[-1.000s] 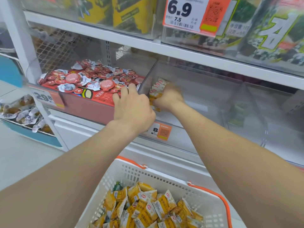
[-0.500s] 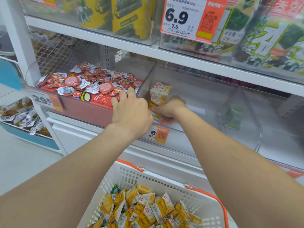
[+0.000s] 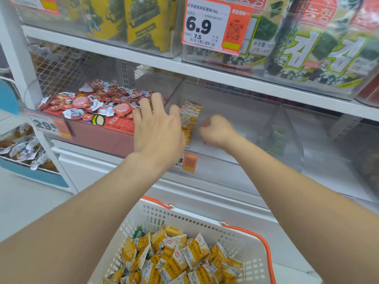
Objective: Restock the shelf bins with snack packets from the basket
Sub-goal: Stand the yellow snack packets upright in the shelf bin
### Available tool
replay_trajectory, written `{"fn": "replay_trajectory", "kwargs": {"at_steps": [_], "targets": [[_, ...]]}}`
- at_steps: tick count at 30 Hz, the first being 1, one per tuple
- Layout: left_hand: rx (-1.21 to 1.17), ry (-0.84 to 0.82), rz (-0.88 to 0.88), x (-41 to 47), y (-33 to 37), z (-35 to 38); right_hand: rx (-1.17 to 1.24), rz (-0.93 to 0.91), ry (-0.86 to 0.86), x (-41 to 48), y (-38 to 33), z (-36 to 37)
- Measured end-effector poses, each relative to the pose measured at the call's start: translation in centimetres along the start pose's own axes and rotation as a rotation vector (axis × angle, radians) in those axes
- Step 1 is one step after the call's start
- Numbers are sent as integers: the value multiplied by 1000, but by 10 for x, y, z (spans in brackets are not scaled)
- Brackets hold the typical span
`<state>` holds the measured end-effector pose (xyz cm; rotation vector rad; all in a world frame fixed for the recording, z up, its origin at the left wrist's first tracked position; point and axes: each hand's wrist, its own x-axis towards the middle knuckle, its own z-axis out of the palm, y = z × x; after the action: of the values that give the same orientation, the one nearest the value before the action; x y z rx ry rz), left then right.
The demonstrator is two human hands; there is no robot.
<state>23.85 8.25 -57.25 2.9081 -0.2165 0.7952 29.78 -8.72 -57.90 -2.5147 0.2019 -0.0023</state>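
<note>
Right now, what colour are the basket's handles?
Orange handles on a white basket; the head view shows them best.

Head-worn view, close, down onto shelf (image 3: pixel 143 62)

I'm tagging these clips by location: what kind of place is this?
Probably a supermarket or convenience-store snack aisle: a 6.9 price tag hangs on the white shelf, clear bins hold packaged snacks, and a plastic shopping basket holds yellow snack packets.
</note>
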Motion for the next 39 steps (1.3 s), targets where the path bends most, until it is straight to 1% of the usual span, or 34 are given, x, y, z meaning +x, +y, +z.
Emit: {"fn": "replay_trajectory", "kwargs": {"at_steps": [1, 3, 4, 5, 6, 8, 10, 12, 14, 15, 20, 22, 25, 27, 29, 30, 33, 34, 37, 39], "targets": [[-30, 26, 36, -1, 2, -6, -32, -112, 115, -11, 0, -5], [-131, 29, 109, -7, 7, -18, 7, -320, 282, -46, 0, -16], [-199, -1, 125, -11, 10, -23, 5, -413, 323, -65, 0, -22], [-262, -50, 118, -16, 13, -25, -30, -489, 318, -84, 1, -28], [-306, -119, 92, -23, 15, -26, -104, -545, 255, -103, 2, -33], [-309, -308, 79, -41, 23, -25, -334, -579, 18, -134, 11, -37], [-213, -537, 188, -61, 32, -18, -556, -533, -250, -153, 29, -30], [-76, -772, 315, -84, 45, -10, -681, -456, -502, -170, 50, -16], [16, -949, 407, -109, 61, 3, -783, -389, -698, -183, 71, -2], [67, -1008, 450, -121, 68, 10, -823, -382, -743, -189, 79, 4], [295, -1302, 657, -186, 85, 49, -974, -421, -831, -224, 96, 25], [342, -1360, 738, -211, 87, 64, -1020, -451, -869, -237, 103, 33], [390, -1412, 854, -240, 85, 80, -994, -477, -889, -246, 112, 39], [380, -1374, 922, -261, 80, 100, -977, -503, -889, -250, 113, 40], [389, -1296, 1002, -280, 75, 117, -959, -519, -870, -251, 113, 39], [396, -1287, 1014, -288, 73, 124, -953, -524, -859, -251, 112, 37], [392, -1401, 1008, -303, 73, 133, -924, -513, -823, -249, 112, 31], [413, -1399, 1046, -305, 75, 132, -927, -508, -811, -247, 113, 29], [337, -1271, 1124, -306, 79, 132, -925, -508, -790, -242, 115, 27], [298, -1272, 1077, -302, 75, 135, -940, -512, -776, -239, 115, 27]]}}
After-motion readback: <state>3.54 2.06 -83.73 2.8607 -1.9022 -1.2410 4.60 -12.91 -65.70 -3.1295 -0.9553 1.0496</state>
